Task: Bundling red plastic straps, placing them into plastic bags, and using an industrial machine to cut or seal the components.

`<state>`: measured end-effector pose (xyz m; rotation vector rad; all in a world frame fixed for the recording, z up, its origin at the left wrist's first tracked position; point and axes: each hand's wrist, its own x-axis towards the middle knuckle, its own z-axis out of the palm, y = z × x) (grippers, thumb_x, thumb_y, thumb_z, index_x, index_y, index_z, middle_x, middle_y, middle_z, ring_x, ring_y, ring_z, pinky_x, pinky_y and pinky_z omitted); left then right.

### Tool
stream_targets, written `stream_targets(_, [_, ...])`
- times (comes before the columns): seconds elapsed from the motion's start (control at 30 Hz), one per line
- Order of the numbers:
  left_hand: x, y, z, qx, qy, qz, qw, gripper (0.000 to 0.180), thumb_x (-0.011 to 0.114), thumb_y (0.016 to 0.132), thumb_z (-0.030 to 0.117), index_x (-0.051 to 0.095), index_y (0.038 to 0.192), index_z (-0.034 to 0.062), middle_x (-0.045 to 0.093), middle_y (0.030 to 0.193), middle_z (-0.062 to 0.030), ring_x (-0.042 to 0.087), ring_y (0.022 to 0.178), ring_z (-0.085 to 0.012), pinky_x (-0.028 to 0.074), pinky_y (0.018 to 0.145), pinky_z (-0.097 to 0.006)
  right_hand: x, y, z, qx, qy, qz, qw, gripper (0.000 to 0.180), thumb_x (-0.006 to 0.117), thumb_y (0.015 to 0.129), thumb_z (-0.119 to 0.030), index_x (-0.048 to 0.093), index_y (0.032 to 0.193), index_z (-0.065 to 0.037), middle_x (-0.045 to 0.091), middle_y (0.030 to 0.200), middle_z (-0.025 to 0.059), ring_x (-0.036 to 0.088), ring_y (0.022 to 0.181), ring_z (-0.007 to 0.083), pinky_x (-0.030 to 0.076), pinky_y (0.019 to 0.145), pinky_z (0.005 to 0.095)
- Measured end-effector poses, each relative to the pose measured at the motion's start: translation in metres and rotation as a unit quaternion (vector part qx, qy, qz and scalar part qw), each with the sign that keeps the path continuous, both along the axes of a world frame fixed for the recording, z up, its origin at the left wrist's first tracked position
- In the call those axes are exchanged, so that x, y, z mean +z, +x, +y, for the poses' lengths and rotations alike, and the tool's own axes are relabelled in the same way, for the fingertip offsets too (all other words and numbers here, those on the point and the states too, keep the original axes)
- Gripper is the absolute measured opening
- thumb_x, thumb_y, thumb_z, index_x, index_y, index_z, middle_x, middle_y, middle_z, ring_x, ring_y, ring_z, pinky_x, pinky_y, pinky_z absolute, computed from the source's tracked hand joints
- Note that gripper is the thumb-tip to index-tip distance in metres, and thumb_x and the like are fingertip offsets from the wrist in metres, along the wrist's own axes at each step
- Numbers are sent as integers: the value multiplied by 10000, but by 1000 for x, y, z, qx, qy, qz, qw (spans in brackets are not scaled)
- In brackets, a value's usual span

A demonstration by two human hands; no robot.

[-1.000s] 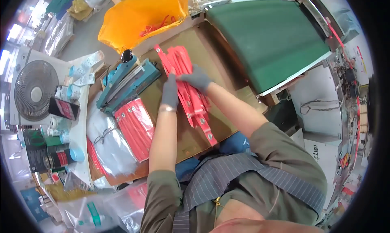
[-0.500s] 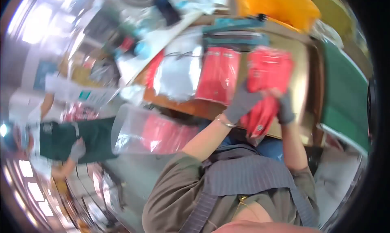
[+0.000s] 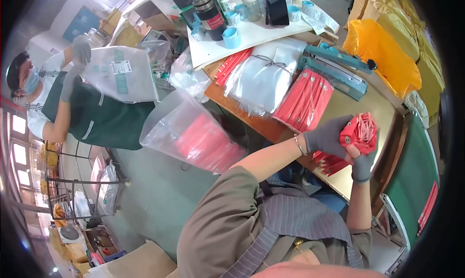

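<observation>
Both my hands, in grey gloves with bare fingertips, grip a bundle of red strips (image 3: pixel 361 130) with metal snaps. My left hand (image 3: pixel 327 136) wraps the bundle from the left. My right hand (image 3: pixel 363 164) closes on it from below and the right, its thumb pressed to the strips. The bundle's ends face up, and more red strips (image 3: pixel 333 163) show beneath my hands. Nearby on the table (image 3: pixel 264 127) lies a clear-wrapped pack of red strips (image 3: pixel 305 99), next to a tied stack of clear plastic bags (image 3: pixel 267 74).
A teal bag sealer (image 3: pixel 336 67) stands behind the pack. Left of the table is an open clear bag (image 3: pixel 189 132) of red strips. Tape rolls, a dark flask (image 3: pixel 209 17) and a phone (image 3: pixel 276 7) rest on a white board (image 3: pixel 261 31). A masked co-worker (image 3: pixel 58 94) holds a plastic bag.
My view has shifted. The bundle in my hands has turned from its broad side to its ends facing up. The co-worker has raised both gloved hands to the plastic bag.
</observation>
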<state>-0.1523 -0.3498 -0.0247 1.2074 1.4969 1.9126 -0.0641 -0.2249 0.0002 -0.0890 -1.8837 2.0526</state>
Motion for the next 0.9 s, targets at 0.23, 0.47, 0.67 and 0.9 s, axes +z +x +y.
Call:
stream_targets(0.23, [-15,6,-8,54,-58,56,995,727,827,560,238,467,1156,30,589,1058,-99,566,982,-187,466,851,-323,-21,6,-3,47,95,20,994,948,811,579,-197,307,1363,-23,444,1288,113,447,1189,239,377,987,344])
stream_targets(0.47, [-18,36,-46,-188,-16,-258,947,559,732,687,191,489,1161,22,598,1051,-89,599,915,-155,485,812,-303,24,-14,-40,-6,114,116,987,762,660,717,-256,337,1363,-13,506,1230,130,534,1088,247,431,921,356])
stream_targets(0.67, [-39,65,-67,-62,-71,-389,916,554,623,804,266,436,1252,0,531,1179,-87,532,1040,-152,442,899,-305,-39,-31,-12,331,-160,-140,919,413,640,710,-236,588,1031,19,629,904,133,617,804,234,513,709,332])
stream_targets(0.9, [40,19,-71,58,-118,-174,976,481,553,861,104,425,1312,-4,622,860,-15,565,757,-73,427,636,-184,-123,-28,4,183,-71,-70,978,283,583,805,-211,637,992,-6,650,926,90,598,837,154,464,796,293])
